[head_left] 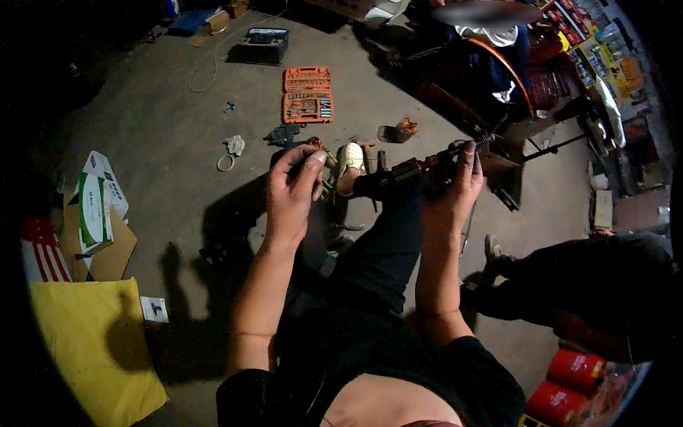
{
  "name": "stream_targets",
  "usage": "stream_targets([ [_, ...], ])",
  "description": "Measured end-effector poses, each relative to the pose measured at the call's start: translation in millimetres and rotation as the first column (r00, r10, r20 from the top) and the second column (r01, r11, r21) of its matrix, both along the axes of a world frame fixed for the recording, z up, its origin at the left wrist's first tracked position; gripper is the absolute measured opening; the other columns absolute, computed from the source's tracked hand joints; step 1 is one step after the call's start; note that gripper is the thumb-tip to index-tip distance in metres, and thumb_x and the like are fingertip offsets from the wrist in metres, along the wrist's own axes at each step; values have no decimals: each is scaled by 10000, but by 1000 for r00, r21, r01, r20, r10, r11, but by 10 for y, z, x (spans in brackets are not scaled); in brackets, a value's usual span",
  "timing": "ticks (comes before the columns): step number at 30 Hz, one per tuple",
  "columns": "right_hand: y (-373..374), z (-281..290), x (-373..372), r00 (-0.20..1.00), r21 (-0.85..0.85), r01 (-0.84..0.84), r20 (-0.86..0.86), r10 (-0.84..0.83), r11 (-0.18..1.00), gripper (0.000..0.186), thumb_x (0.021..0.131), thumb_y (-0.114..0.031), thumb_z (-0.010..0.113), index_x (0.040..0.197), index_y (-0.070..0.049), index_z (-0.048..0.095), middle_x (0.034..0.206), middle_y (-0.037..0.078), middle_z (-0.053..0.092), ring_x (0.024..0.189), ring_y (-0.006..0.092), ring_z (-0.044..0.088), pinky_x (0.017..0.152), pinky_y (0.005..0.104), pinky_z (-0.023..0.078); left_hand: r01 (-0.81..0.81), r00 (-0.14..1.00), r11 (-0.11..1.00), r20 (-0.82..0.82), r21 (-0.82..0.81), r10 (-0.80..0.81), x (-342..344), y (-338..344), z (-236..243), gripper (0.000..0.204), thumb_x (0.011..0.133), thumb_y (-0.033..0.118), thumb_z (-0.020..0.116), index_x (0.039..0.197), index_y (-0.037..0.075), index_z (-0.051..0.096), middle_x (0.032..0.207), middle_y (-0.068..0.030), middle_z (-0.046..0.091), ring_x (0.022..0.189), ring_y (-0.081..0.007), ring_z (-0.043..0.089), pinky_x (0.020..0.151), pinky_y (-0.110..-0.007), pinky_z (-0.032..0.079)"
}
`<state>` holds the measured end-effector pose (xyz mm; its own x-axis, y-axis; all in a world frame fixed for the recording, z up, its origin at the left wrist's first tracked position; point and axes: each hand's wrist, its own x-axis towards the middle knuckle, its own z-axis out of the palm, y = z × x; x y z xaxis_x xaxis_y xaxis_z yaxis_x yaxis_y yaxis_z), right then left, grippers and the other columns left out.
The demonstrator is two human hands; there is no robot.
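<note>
My right hand (464,181) is closed around a long dark part (409,171). A coiled, spring-like end (486,140) sticks out beyond its fingertips. The part lies slantwise across the view, its near end over my dark trouser leg; its exact kind does not show. My left hand (293,186) is raised to the left, apart from the part, thumb and fingertips pressed together. Whatever they pinch, if anything, is too small to make out. Beyond those fingertips is a small red and yellow item (316,144), and beside it my foot in a pale perforated shoe (351,158).
An orange socket-tool case (308,107) lies open on the floor ahead, with a dark battery (265,47) behind it. At left are cardboard boxes (99,213) and a yellow sheet (92,341). Another person (569,285) is at right; one more sits at the far right near shelves.
</note>
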<state>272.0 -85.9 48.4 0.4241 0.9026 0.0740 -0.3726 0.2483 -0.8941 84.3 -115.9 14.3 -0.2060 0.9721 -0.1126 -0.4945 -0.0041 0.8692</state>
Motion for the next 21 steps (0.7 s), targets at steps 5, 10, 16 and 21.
stream_targets([
  [5, -15, 41, -56, 1000, -46, -14, 17, 15, 999, 232, 855, -290, 578, 765, -112, 458, 549, -23, 423, 440, 45, 402, 366, 200, 241, 25, 976, 980, -217, 198, 19, 31, -71, -12, 240, 832, 142, 595, 1033, 13, 565, 756, -4, 527, 626, -69, 463, 520, -194, 357],
  [10, 16, -52, -15, 998, -53, -44, 36, 46, 998, 230, 856, -281, 576, 787, -91, 465, 565, -8, 457, 457, 54, 446, 376, 191, 284, 103, 613, 867, -717, 488, 331, 161, -78, 162, 350, 673, 56, 717, 1009, 65, 618, 980, -49, 478, 859, -142, 491, 719, -255, 421],
  [16, 11, -52, -31, 993, 9, -116, -11, 116, 993, 227, 866, -279, 558, 836, -63, 498, 613, 17, 499, 492, 82, 486, 419, 217, 386, 219, 516, 854, -798, 473, 310, 254, 121, 190, 202, 679, 61, 709, 871, 49, 645, 901, -115, 495, 784, -231, 568, 673, -317, 474],
  [21, 18, -94, 89, 960, 30, -279, -31, 280, 960, 228, 874, -278, 543, 847, -55, 501, 643, 24, 507, 493, 88, 466, 427, 227, 390, 351, 711, 779, -689, 519, 138, 238, 242, 289, 164, 688, 70, 709, 828, 15, 646, 872, -117, 524, 758, -228, 566, 676, -294, 457],
])
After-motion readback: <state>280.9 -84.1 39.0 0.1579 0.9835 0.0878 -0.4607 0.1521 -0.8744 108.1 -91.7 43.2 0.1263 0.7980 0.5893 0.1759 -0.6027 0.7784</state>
